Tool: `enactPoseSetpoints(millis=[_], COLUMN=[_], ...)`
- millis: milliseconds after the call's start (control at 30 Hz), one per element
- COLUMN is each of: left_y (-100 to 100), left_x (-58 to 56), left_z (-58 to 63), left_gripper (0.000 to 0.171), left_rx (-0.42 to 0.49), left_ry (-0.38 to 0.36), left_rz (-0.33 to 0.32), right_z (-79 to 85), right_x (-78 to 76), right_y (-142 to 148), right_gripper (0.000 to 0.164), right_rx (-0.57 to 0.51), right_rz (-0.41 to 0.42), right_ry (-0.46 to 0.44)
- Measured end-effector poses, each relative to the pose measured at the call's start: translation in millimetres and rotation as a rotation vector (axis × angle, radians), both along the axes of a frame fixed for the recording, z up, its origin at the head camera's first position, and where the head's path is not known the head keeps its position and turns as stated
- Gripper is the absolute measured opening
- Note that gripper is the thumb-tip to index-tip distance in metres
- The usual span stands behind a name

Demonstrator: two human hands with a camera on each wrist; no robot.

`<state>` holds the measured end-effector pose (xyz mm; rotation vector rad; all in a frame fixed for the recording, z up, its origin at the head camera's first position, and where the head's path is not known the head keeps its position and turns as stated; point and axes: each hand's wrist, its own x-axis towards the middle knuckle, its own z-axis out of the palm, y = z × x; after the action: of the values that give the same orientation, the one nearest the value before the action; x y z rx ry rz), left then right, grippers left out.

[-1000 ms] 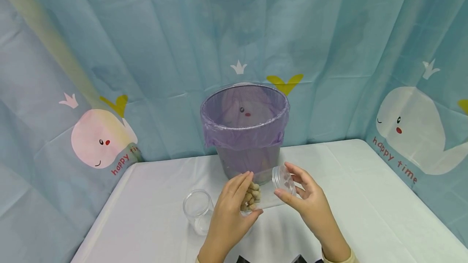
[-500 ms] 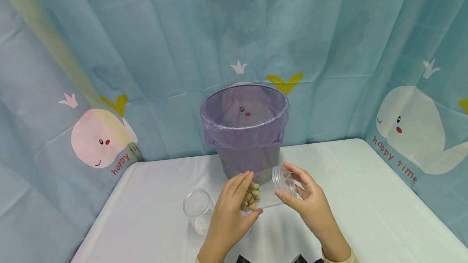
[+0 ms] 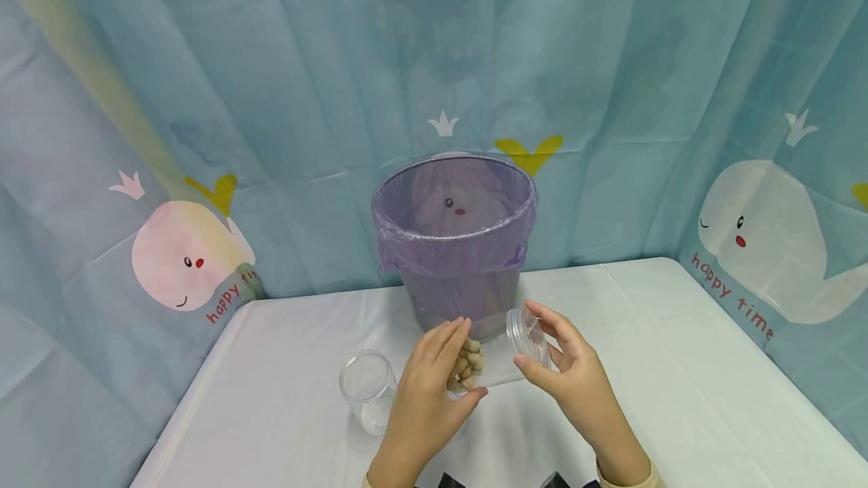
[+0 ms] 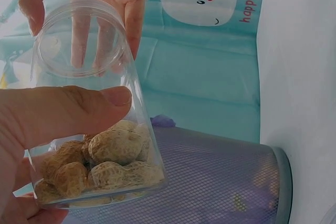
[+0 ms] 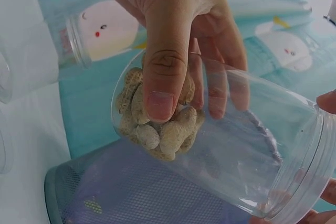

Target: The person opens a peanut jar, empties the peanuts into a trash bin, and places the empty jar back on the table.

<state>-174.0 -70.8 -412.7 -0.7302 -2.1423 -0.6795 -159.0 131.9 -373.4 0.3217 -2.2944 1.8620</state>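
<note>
A clear plastic jar (image 3: 498, 366) lies tilted between my hands, its base to the left. My left hand (image 3: 422, 394) grips the base end, thumb along the near side. Unshelled peanuts (image 4: 116, 146) are heaped inside at that end; the left fingers partly hide them in the head view. My right hand (image 3: 579, 371) holds the clear round lid (image 3: 538, 343) at the jar's other end, thumb and fingers on its edge. Whether the lid is loose from the rim I cannot tell.
Left of my left hand, a second clear jar (image 3: 367, 381) stands upright on the white-covered table (image 3: 258, 405). Behind the hands stands a mesh waste bin (image 3: 457, 300) lined with a purple bag (image 3: 450, 256). A blue printed curtain (image 3: 305, 172) closes off the back and sides.
My right thumb and the lid have shifted very slightly to the right. My left hand, the jar and the peanuts look unmoved.
</note>
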Motion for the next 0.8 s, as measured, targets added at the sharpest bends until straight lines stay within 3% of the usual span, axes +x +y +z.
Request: enactPoseSetpoints(millis=[333,800], left_y=[-0.5,-0.1], left_x=[0.8,1.0], left_z=[-0.4,-0.6], left_gripper=[0.102,0.103], left_rx=[0.007,0.000], left_ry=[-0.008,-0.016], left_rz=[-0.002,-0.002], right_z=[0.2,2.0], right_x=[0.0,-0.6], right_y=[-0.1,-0.3], right_gripper=[0.075,0.067], right_rx=[0.002,-0.012], right_rz=[-0.036,-0.070], right_ry=[0.017,-0.049])
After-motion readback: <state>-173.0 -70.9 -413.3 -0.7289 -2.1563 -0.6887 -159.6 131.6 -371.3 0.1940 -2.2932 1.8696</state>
